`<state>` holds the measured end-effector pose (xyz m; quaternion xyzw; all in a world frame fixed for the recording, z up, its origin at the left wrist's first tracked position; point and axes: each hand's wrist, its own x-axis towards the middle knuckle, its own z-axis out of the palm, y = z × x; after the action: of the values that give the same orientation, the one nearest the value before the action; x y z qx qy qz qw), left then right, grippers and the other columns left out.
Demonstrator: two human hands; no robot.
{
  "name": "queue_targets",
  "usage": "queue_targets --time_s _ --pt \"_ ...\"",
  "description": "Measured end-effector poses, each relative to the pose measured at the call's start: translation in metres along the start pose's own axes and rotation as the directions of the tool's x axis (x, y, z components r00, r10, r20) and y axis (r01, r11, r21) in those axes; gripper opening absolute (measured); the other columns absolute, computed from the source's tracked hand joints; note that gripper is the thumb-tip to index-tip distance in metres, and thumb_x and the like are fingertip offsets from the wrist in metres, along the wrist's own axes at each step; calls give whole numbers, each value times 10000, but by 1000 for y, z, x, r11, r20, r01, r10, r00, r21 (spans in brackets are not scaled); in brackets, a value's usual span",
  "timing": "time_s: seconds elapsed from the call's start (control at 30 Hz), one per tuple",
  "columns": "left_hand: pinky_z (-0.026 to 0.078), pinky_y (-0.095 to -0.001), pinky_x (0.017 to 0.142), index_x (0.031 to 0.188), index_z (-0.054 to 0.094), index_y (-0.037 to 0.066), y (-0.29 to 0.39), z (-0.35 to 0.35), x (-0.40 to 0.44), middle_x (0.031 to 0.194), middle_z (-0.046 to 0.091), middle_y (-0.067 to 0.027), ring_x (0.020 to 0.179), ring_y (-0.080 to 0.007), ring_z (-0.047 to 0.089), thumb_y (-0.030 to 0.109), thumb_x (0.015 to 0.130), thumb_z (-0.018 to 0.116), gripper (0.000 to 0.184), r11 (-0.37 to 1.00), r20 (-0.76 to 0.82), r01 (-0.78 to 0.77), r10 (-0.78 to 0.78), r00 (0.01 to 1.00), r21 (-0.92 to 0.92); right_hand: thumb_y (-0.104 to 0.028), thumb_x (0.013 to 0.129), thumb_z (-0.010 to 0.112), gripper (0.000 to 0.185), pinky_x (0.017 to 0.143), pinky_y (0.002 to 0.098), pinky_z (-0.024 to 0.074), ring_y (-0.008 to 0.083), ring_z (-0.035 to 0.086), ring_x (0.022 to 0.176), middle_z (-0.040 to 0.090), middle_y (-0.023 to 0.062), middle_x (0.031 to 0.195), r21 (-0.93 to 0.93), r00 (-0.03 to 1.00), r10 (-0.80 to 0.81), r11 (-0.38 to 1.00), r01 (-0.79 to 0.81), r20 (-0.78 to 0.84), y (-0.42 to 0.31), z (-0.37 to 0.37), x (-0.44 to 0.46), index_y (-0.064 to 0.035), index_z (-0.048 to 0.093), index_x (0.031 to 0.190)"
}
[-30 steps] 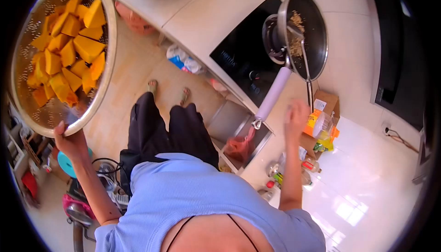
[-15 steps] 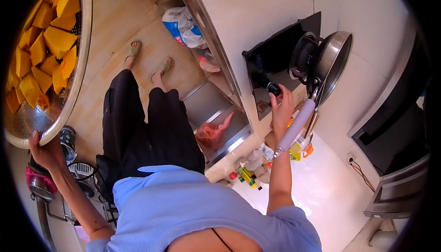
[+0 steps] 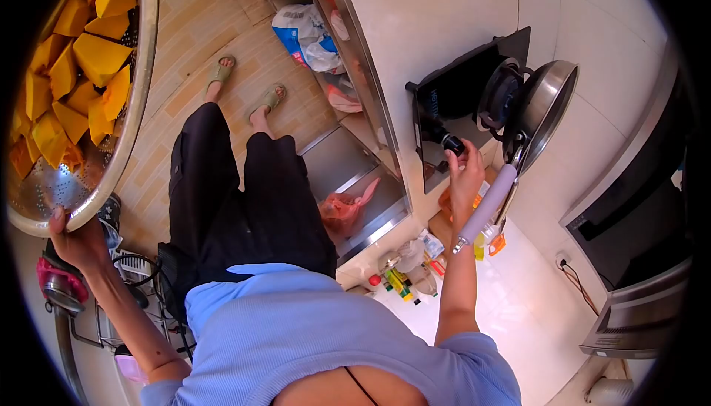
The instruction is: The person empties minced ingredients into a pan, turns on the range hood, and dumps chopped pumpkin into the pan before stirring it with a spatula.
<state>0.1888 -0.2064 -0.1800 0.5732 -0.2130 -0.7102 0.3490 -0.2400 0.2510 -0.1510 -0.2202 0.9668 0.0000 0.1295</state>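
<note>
Pinched at the near side of the dark glass stove (image 3: 435, 102): a black knob (image 3: 450, 144), gripped between thumb and fingers of the right hand (image 3: 466, 175), remaining fingers loosely curled. Looks like the step of adjusting the burner (image 3: 498, 99) – though whether turning the knob or merely holding it, cannot tell. Would call for a controlled twist with the fingertips, then a clean release, while keeping the loaded colander (image 3: 150, 36) level.

Just beyond the knob, over the burner: a metal pan (image 3: 554, 102), seen mostly from its outer wall, too foreshortened to judge the contents. Overlapping the right forearm in view: the lavender handle (image 3: 485, 210), not grasped by either hand.

Well apart from the stove, at the picture's left edge and partly cut off: the colander, heaped with orange-yellow chunks (image 3: 101, 58). Clasped at the rim by the left hand (image 3: 80, 245) – thumb over the top, fingers mostly hidden beneath. Farther out, past the stove: assorted bottles and packets (image 3: 400, 284).
</note>
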Motion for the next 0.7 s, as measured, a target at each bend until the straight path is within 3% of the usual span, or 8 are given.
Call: queue_targets --time_s 0.4,0.5,0.7 --pt "276 -456 1033 1251 354 -54 0 2 -3 1239 452 -176 1177 -296 421 124 773 477 524 999 42 29 -28 999 -20 -54 739 672 324 604 248 462 158 543 651 562 94 854 11 999 -48 999 48 -7 -1 0 0 -29 559 1042" --pt "280 -451 1031 1244 359 -56 0 4 -5 1236 455 -176 1172 -293 427 130 769 481 524 999 52 46 -45 998 -23 -52 750 661 335 669 279 483 202 579 725 561 124 993 22 999 -5 1000 4 48 -3 -3 -1 -30 546 1064" --pt "295 -445 1022 1214 390 -56 1 4 -5 1204 479 -168 1148 -280 448 126 763 488 495 999 54 36 -35 998 -26 -42 752 656 332 682 275 485 206 585 744 555 127 1022 30 999 -7 1000 5 54 -4 -3 -1 -26 545 1065"
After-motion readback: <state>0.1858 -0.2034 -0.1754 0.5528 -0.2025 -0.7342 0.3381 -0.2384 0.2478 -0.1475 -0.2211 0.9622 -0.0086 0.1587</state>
